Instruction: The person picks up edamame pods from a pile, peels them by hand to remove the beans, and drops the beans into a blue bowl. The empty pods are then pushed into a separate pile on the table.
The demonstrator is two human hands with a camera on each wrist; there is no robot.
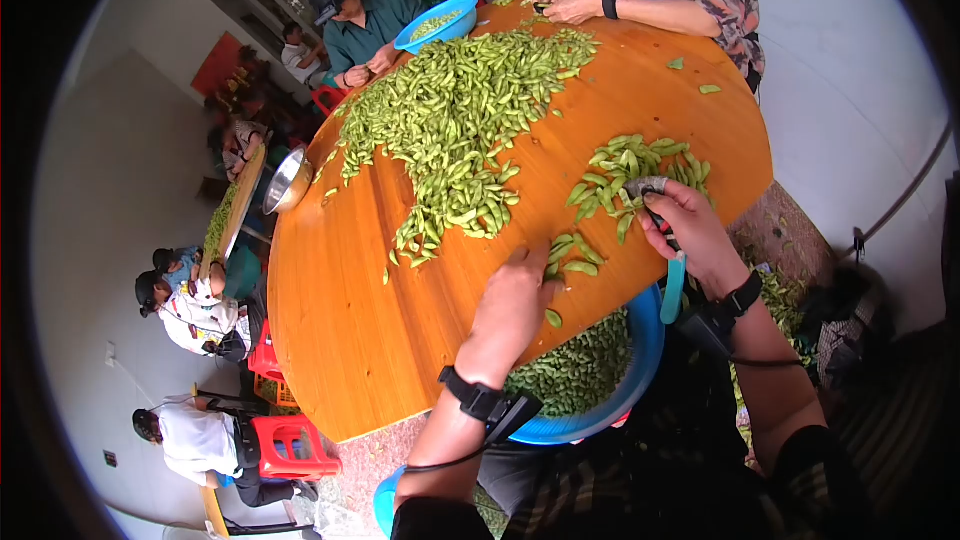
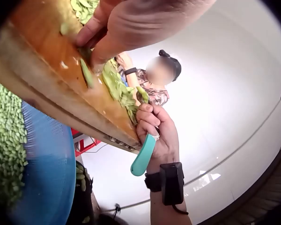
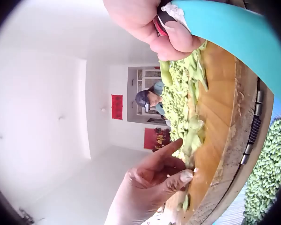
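Probably light, springy and slick, each loose pod (image 1: 553, 318) wants pinching mid-length — your right grip (image 1: 697, 230) clasps the turquoise-handled tool (image 1: 674, 288), while your left grip's (image 1: 510, 305) hold is unclear.

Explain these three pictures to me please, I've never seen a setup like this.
There's no machine: these are a person's bare left hand and right hand. The widest picture comes from a camera on the head, looking forward and down; the others come from the left and right wrists. On the rounded, orange-brown wooden table lie a big pile of green bean pods and a smaller heap of green pods by the right hand. That hand grips a turquoise-handled tool, its working end mostly hidden. The left hand is near the table edge, beside loose pods; whether it pinches one is unclear. Below sits a round blue plastic basin holding small green beans.
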